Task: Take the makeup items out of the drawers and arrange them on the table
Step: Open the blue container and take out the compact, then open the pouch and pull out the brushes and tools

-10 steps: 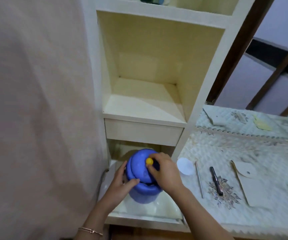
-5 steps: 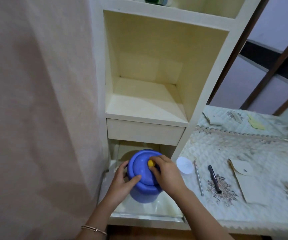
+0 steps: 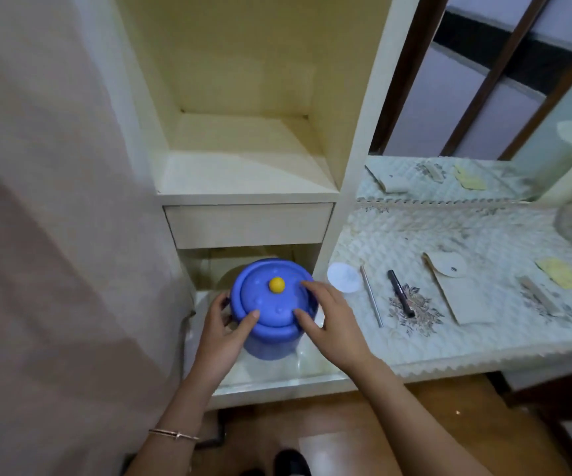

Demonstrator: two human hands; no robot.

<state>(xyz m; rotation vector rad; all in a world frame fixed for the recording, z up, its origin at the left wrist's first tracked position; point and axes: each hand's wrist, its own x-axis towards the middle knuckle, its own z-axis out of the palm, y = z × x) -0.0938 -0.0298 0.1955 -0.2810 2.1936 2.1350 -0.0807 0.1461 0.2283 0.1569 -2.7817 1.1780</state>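
Floorboards (image 3: 415, 424) of brown wood fill the nearest ground, with two bare forearms reaching up over them from six o'clock; a thin bracelet (image 3: 174, 434) circles the left wrist. The left hand (image 3: 221, 333) cups the side of a blue container (image 3: 271, 317) from about eight o'clock, thumb pressed on the lid's rim (image 3: 271, 324) and fingers wrapped round the far side of the wall. The right hand (image 3: 332, 321) grips the same lid from four o'clock, fingertips (image 3: 307, 286) spread on its top and edge. So both hands grasp the container, which stands upright in the pulled-out lower drawer (image 3: 277, 379), its lid on and a small yellow knob (image 3: 276, 285) at the centre.

At three o'clock from the container lies the table (image 3: 484, 355), covered in a pale quilted cloth. On it, nearest the drawer unit, rests a white round pad (image 3: 343, 277), then a slim silver stick (image 3: 372, 296), then a dark pencil-like item (image 3: 400, 293), each apart from the next. Further toward three o'clock sits a beige card pouch (image 3: 463, 297).

Beyond the container, at twelve o'clock, a closed upper drawer (image 3: 248, 225) fronts the cream shelf unit (image 3: 243, 173). A pinkish curtain (image 3: 54, 201) hangs at nine o'clock.
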